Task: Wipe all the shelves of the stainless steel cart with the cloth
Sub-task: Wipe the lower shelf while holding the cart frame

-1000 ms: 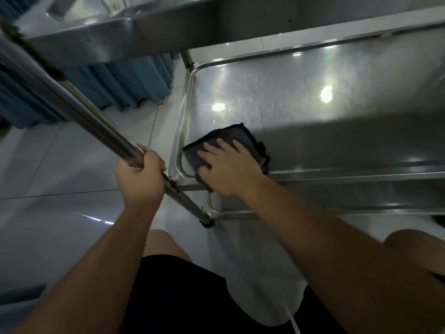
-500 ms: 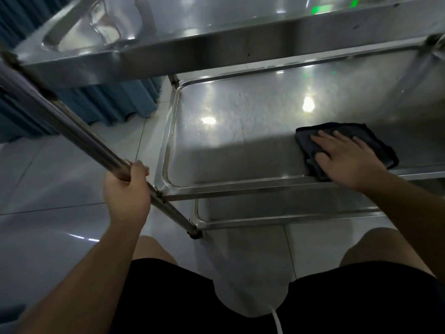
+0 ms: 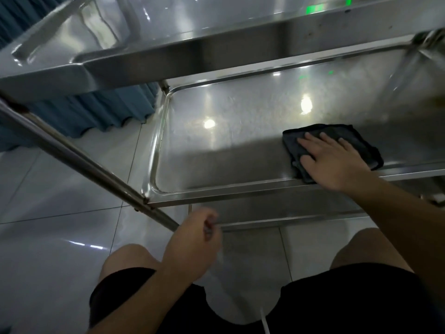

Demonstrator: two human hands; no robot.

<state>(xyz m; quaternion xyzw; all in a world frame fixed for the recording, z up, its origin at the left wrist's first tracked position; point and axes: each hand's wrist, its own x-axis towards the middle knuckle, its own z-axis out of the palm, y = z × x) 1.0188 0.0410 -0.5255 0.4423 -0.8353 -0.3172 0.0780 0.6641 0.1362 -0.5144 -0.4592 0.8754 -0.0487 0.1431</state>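
Dark folded cloth (image 3: pixel 337 143): flat under open right hand (image 3: pixel 334 160), middle steel shelf (image 3: pixel 216 165), near right; unwiped span lies leftward.

The right hand (image 3: pixel 333 160) lies palm down with its fingers (image 3: pixel 313 142) straight and slightly spread, pointing up and to the left in the head view, pressed flat on what lies under it. Its bare forearm runs back to the lower right corner. The left hand (image 3: pixel 192 244) hangs lower, near the middle, blurred, its fingers curled loosely inward; whether they grip anything cannot be told. Its bare forearm slants down to the lower left. Both bare knees show below, in black shorts.
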